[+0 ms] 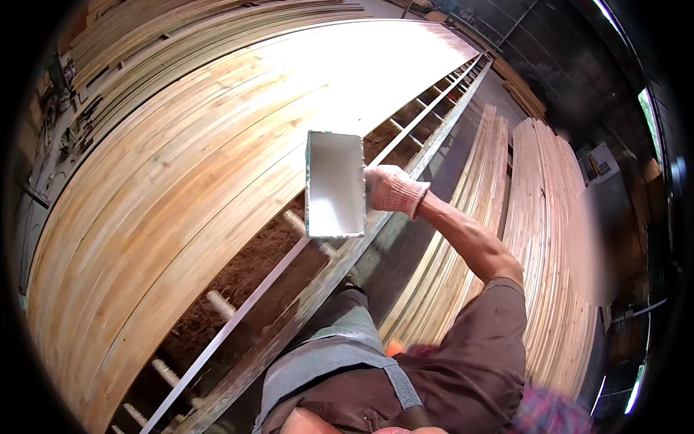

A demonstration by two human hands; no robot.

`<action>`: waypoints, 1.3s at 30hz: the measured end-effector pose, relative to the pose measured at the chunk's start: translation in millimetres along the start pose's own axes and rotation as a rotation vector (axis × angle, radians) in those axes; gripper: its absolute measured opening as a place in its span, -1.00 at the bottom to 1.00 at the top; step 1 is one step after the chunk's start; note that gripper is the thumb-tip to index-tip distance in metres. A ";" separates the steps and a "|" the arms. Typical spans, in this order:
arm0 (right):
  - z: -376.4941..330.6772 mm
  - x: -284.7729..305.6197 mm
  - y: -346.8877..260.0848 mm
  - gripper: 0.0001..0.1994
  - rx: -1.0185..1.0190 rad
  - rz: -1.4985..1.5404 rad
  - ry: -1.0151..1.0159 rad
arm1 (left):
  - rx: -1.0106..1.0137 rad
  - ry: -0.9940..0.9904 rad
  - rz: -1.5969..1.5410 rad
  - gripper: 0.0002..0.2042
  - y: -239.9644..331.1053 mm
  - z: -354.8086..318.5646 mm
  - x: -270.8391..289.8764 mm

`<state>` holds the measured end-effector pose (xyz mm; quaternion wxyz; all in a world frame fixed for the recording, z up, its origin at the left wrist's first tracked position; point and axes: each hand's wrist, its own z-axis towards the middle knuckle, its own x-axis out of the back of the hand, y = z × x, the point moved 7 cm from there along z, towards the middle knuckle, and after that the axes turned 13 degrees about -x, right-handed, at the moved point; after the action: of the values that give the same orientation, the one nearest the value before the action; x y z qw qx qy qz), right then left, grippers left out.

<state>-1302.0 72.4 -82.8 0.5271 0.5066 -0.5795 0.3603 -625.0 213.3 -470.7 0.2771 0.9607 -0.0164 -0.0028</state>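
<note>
My right hand, in a pale pink knit glove, is closed at the side of a rectangular open box. White inside, with a rough, greenish edge, the box is held above the near edge of a wide layer of pale wooden boards. The box wall hides part of my fingers. My left hand is out of the picture.
A frame rail with short white rollers runs diagonally along the boards, with brown sawdust beneath. Stacked planks lie to the right. More long planks lie at the far left. A blurred person-like shape is at lower right.
</note>
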 end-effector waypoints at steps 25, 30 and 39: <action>68.2 -7.0 435.9 -0.76 -0.099 0.627 -0.290 | 0.075 0.136 -0.342 -0.63 -143.3 -163.5 -348.0; 52.2 5.9 292.4 -0.68 0.095 1.014 -0.155 | -0.175 0.233 -0.118 -0.58 -179.9 -173.1 -307.5; -57.6 77.2 -157.5 -0.81 0.665 0.611 -0.243 | 0.034 0.581 -0.997 -0.44 -308.7 -261.3 -248.7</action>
<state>-1130.2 75.4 -15.1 0.1342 0.4927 -0.6126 0.6033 -860.5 621.7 -414.8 0.2200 0.8179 0.5152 0.1312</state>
